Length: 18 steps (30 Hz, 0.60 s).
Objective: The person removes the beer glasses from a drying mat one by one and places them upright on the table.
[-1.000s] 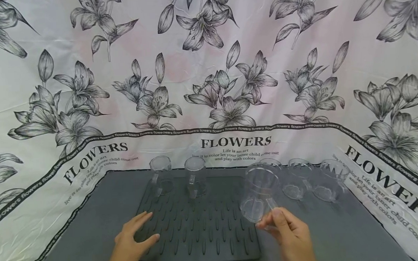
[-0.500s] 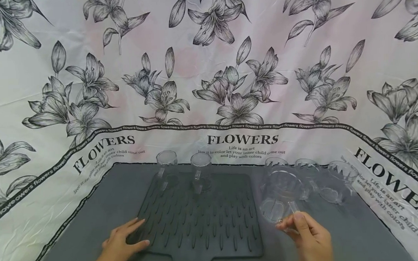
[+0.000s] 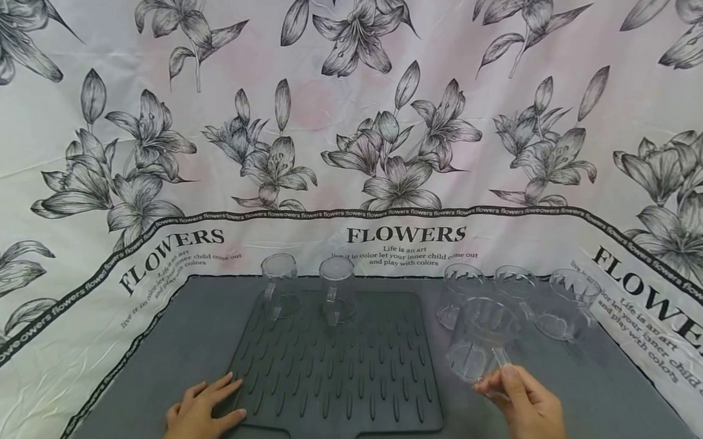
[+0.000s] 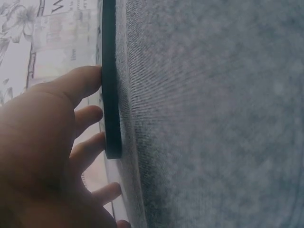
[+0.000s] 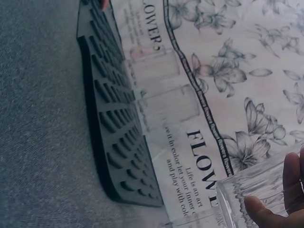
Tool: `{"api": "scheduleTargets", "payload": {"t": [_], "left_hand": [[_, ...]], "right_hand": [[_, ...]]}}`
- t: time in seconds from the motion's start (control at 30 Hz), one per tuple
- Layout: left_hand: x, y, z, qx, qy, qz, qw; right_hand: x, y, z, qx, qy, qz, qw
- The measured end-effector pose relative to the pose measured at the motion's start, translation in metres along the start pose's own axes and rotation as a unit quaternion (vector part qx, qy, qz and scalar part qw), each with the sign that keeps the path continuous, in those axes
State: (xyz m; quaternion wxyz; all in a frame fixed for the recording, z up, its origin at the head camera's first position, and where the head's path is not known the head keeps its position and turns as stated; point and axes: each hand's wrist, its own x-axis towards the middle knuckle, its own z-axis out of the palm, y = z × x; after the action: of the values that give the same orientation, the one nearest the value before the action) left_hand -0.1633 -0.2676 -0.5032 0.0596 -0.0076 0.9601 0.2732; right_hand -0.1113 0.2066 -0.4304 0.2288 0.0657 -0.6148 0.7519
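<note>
A clear glass mug point(image 3: 485, 337) is to the right of the dark ridged mat point(image 3: 340, 404), pinched at its handle by my right hand point(image 3: 523, 397). The mug's mouth tips up and away from me. In the right wrist view, the glass wall point(image 5: 266, 183) has faceted sides, with my thumb and fingers beside it. My left hand point(image 3: 198, 412) spreads at the mat's near left edge. The left wrist view shows its fingertips point(image 4: 90, 78) against the mat's side edge point(image 4: 110, 95). Two clear mugs, the left one point(image 3: 280, 290) and its neighbour point(image 3: 338, 294), stand on the mat's far end.
Behind the held mug, three more clear glass mugs stand in a row on the grey tabletop point(image 3: 613, 378): one left point(image 3: 451, 293), one middle point(image 3: 515, 283), one right point(image 3: 565, 302). A white flower-printed cloth point(image 3: 407, 253) rises along the table's back and sides.
My right hand has carried the mug rightward from the mat's right edge and lowered it slightly. My left hand has shifted left and down to the mat's edge. The head view has swung slightly.
</note>
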Motion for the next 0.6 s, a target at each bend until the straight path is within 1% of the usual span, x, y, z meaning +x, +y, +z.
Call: {"api": "scheduleTargets", "payload": {"t": [0.13,0.23,0.43,0.6], "left_hand": [[0.002,0.001,0.0,0.008,-0.007,-0.013,0.9999],[0.003,0.003,-0.001,0.014,-0.009,-0.023,0.9996],[0.002,0.008,-0.005,0.018,-0.011,-0.033,0.9992],[0.002,0.006,-0.002,0.015,-0.015,-0.032,0.9993]], "right_hand": [[0.0,0.007,-0.004,-0.003,0.0,-0.006,1.0],[-0.001,0.015,-0.007,-0.013,0.004,-0.003,0.9999],[-0.001,0.031,-0.011,-0.036,0.027,0.021,0.9987],[-0.001,0.041,-0.015,-0.056,0.047,0.043,0.9964]]}}
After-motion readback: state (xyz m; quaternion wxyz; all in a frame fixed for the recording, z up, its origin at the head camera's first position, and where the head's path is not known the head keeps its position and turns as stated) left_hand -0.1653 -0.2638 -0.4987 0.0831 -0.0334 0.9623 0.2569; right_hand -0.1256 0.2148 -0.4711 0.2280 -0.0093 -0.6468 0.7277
